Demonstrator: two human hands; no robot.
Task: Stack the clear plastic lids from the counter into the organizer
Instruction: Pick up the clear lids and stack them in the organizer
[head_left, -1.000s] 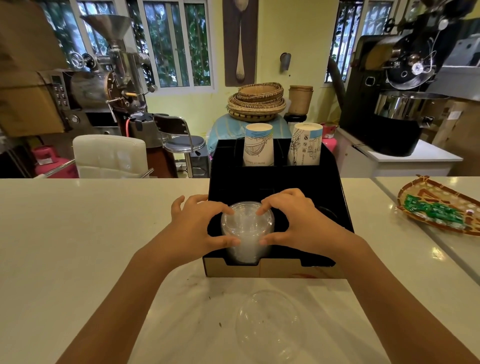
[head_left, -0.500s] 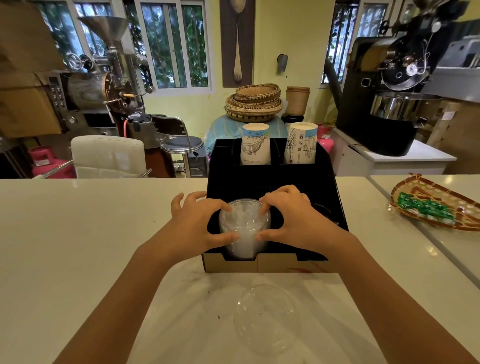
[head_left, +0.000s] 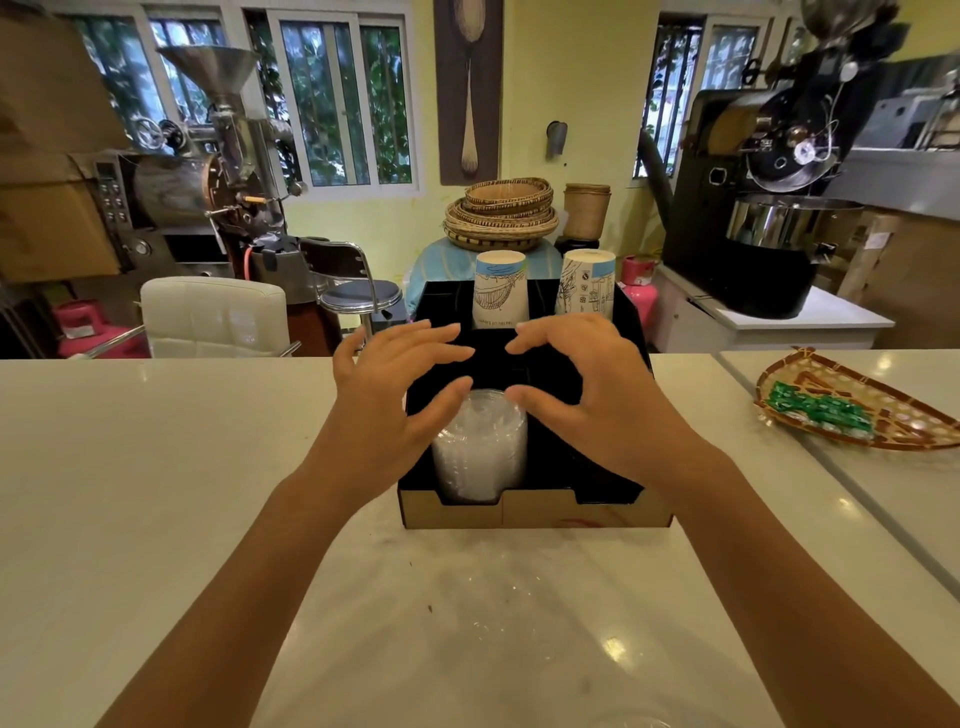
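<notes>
White marble counter (head_left: 156, 467) is filling the foreground; coffee roasters are sitting behind it by the windows. Black organizer (head_left: 524, 512) is standing on the counter, two paper cups (head_left: 500, 296) upright at its back. Since a second ago both hands are lifting off the lid stack (head_left: 480, 449). Left hand (head_left: 387, 395) and right hand (head_left: 587, 395) are now hovering spread and empty, thumb tips just beside the stack's top. Stack is sitting in the front-left slot, below the fingers, long axis vertical, domes up. One loose lid (head_left: 626, 721) is barely showing at the near counter edge.
</notes>
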